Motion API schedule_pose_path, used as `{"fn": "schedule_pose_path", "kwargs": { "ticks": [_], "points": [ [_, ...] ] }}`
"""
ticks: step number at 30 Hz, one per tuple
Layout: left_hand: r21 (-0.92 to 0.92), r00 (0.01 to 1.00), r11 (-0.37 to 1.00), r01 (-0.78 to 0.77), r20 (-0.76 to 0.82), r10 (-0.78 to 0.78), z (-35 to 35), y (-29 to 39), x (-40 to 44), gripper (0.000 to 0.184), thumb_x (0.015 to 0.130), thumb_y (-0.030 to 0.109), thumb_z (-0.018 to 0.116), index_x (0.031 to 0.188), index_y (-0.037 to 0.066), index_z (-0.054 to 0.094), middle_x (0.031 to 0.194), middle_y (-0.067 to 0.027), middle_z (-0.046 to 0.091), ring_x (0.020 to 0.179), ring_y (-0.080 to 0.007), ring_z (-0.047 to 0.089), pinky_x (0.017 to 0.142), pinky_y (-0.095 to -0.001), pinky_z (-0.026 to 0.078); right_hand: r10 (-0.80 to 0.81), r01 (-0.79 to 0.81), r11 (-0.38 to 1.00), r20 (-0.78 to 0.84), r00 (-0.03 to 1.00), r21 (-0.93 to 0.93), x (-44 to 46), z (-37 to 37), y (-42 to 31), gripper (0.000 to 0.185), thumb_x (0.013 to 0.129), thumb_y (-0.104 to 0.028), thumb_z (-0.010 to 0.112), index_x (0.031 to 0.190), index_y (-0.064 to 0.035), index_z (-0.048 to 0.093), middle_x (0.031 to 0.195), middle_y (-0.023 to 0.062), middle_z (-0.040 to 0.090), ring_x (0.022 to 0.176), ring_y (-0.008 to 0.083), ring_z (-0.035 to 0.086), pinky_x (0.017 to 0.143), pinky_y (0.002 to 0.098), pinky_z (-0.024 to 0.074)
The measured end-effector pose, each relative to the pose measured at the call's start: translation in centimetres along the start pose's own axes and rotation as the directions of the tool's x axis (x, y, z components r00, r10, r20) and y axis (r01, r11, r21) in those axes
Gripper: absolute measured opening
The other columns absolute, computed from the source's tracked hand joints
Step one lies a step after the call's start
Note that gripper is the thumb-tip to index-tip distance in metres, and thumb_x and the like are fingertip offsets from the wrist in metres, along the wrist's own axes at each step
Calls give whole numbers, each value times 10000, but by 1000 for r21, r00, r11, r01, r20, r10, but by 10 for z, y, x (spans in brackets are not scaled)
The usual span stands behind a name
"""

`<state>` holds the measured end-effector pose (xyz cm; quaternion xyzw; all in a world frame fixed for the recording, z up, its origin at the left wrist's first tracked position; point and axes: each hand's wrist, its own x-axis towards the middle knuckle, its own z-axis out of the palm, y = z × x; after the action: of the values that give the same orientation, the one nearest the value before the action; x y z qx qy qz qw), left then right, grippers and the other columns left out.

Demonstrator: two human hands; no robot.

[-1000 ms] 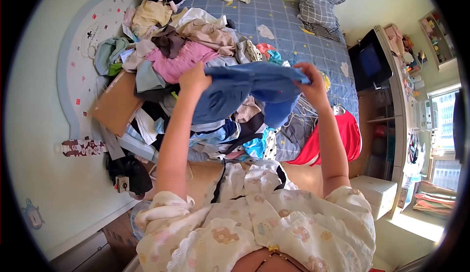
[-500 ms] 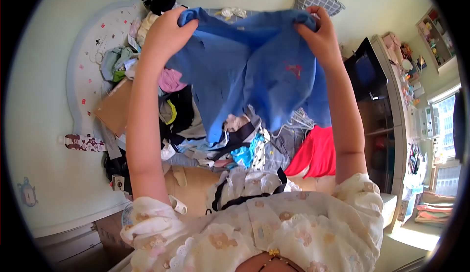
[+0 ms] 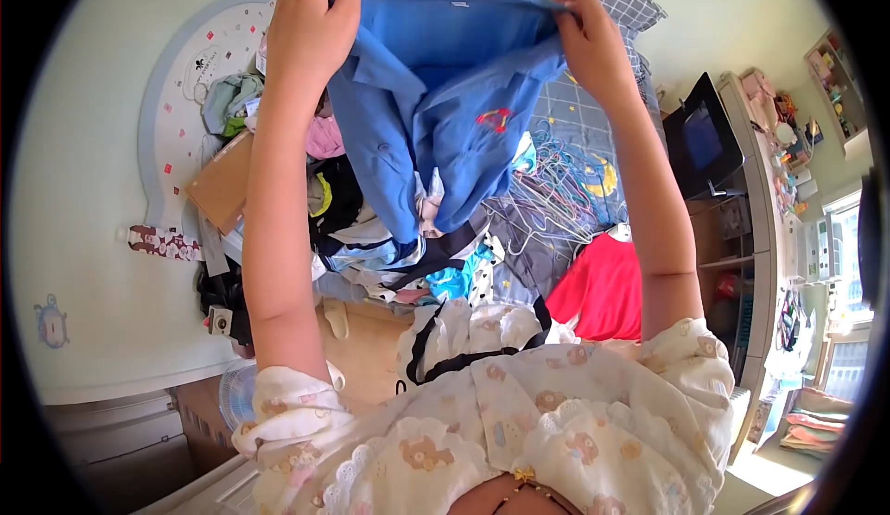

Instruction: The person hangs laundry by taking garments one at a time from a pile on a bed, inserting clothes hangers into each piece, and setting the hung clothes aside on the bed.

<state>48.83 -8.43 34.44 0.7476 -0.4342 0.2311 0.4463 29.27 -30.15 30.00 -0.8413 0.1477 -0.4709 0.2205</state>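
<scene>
Up at top centre, the left hand (image 3: 315, 19) and right hand (image 3: 591, 42) hold a blue garment (image 3: 468, 121) spread. Hangers (image 3: 552, 202) lie tangled right of centre, above red cloth (image 3: 604, 283).

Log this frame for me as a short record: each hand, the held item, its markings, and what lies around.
Left hand: grips one end of the top edge of the blue garment
Right hand: grips the other end
Held item: blue garment, spread between the hands, hanging down; exact type unclear
Markings: red motif; small pale tag near the top edge
On the bed: clothes pile, tangled hangers, red garment near the edge
Far left of the pile: cardboard box
</scene>
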Motion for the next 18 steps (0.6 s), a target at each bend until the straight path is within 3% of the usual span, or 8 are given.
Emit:
{"fn": "schedule_pose_path", "kwargs": {
  "ticks": [1,4,8,9,12,13,16,18],
  "points": [
    [29,1000,1000,-3,-3,3,0,7,-4,288,845,247,549,1050,47,576,922,-144,622,824,-281,592,768,-337,452,-24,22,999,-70,997,-38,0,-2,-6,195,898,-233,585,978,-56,597,689,175,563,619,286,542,598,351,447],
    [151,999,989,-3,36,-2,-4,23,-10,273,824,242,558,1023,55,564,936,-137,612,837,-290,587,761,-348,452,-60,58,996,21,998,69,5,-15,-20,159,939,-130,490,1055,-21,492,788,187,565,754,217,554,715,361,459],
    [475,997,876,-79,48,64,-14,24,-18,268,797,244,588,1021,99,556,946,-102,609,859,-306,575,735,-377,463,79,-218,958,563,823,184,10,-54,-47,401,878,-162,635,1198,-48,420,918,143,586,897,194,570,767,334,475],
    [563,995,821,-92,15,101,-14,23,-24,272,797,250,592,1028,109,560,948,-97,612,862,-307,576,730,-379,465,-148,-36,961,617,773,276,8,-61,-42,545,825,-146,698,1254,-46,378,979,132,579,922,206,569,815,318,476],
    [653,992,754,-77,-22,121,-20,15,-37,279,784,244,633,1039,144,578,935,-70,623,839,-277,602,707,-352,481,-377,229,925,658,652,303,8,-69,-37,596,812,-109,698,1284,-44,340,1025,149,570,954,194,567,832,293,479],
    [614,998,788,-35,-26,64,-25,13,-40,280,780,235,642,1037,144,579,923,-64,626,825,-269,608,700,-346,484,-303,118,945,675,672,306,7,-70,-39,538,804,-75,680,1255,-25,392,986,158,593,915,215,586,792,301,489],
    [563,994,822,87,0,-105,-39,23,-48,241,781,204,658,999,106,632,847,-62,671,768,-238,646,686,-321,496,-186,139,982,578,795,125,9,-69,-38,410,797,-57,663,1165,-4,490,941,169,614,860,241,601,764,317,494],
    [543,993,832,117,-37,-116,-50,17,-52,222,794,205,651,977,80,655,823,-75,689,761,-232,659,686,-322,497,-274,208,959,452,849,191,9,-65,-42,192,817,-59,629,984,22,579,887,168,615,800,253,600,720,330,486]
  ]
}}
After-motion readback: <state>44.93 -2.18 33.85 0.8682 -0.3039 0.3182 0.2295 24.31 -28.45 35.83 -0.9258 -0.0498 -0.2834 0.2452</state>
